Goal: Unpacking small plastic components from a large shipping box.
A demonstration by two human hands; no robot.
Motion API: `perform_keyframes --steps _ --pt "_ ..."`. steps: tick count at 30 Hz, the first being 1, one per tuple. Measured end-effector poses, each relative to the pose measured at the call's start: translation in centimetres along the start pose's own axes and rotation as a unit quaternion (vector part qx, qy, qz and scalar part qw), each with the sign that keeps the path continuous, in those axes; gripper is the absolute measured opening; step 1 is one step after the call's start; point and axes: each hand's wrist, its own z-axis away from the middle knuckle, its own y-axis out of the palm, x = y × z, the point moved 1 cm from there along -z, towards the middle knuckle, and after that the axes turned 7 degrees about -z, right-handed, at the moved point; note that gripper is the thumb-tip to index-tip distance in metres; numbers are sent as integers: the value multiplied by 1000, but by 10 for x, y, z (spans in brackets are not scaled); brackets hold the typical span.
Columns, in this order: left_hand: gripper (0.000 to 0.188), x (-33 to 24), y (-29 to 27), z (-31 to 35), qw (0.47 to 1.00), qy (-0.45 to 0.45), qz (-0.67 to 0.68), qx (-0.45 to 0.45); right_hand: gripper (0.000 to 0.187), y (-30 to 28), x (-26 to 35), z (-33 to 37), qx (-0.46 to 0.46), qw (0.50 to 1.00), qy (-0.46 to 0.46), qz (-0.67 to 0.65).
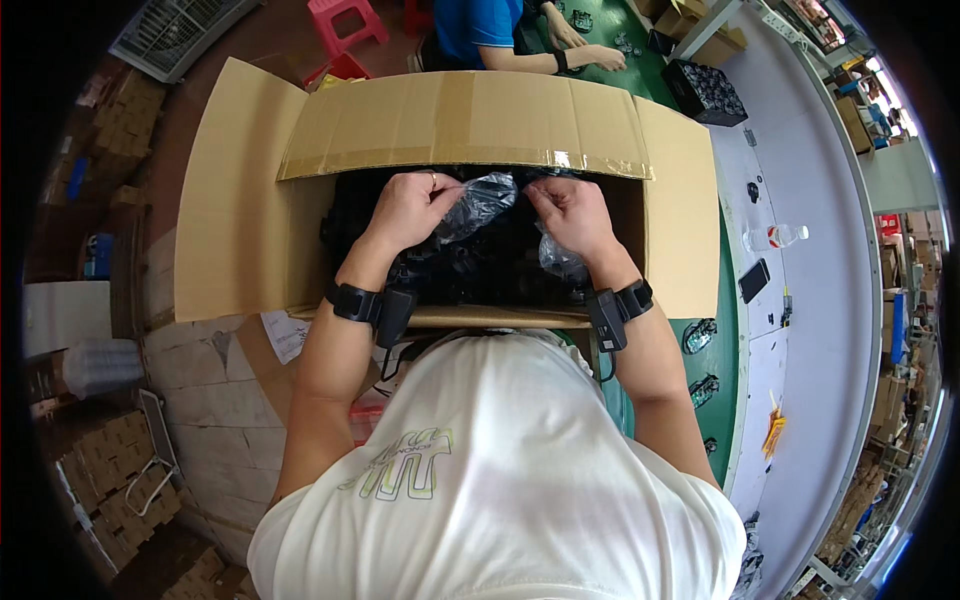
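Both of my hands reach into a large open cardboard box (240,200) in front of me. My left hand (408,208) pinches the edge of a clear plastic bag (482,203), with something dark showing through it. To its right, my right hand (572,212) has its thumb and fingers pressed together. A second piece of clear plastic (560,258) hangs just below that hand; whether the two pieces are joined I cannot tell. Beneath, many dark bagged items (470,272) fill the box, too shadowed to name. A black band with a small box sits on each wrist.
A worker in a blue shirt (462,30) sits beyond the box, hands at a green table (715,370). On the right are a plastic bottle (776,237), a phone (754,281) and a black patterned box (705,92). A red stool (345,20) stands at far left.
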Motion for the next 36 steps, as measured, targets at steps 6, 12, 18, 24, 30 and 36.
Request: perform_keyframes --steps 6,12,18,24,30,36 --pt "13 -42 -33 10 990 123 -48 52 63 -4 20 7 118 976 -44 -176" --pt "11 -44 -32 6 976 174 -106 76 9 3 17 6 7 983 -183 -9" --pt "16 -73 -40 2 993 93 -69 -22 21 -14 26 3 -49 969 -236 -43" --pt "26 -68 20 -25 923 -4 356 148 18 -21 6 -2 -174 924 -159 -300" --pt "45 -62 92 -43 877 200 -76 430 14 -48 -18 -1 -260 911 -134 -291" --pt "39 -44 183 -42 771 261 -312 490 10 -34 -11 -2 -276 946 -91 -141"
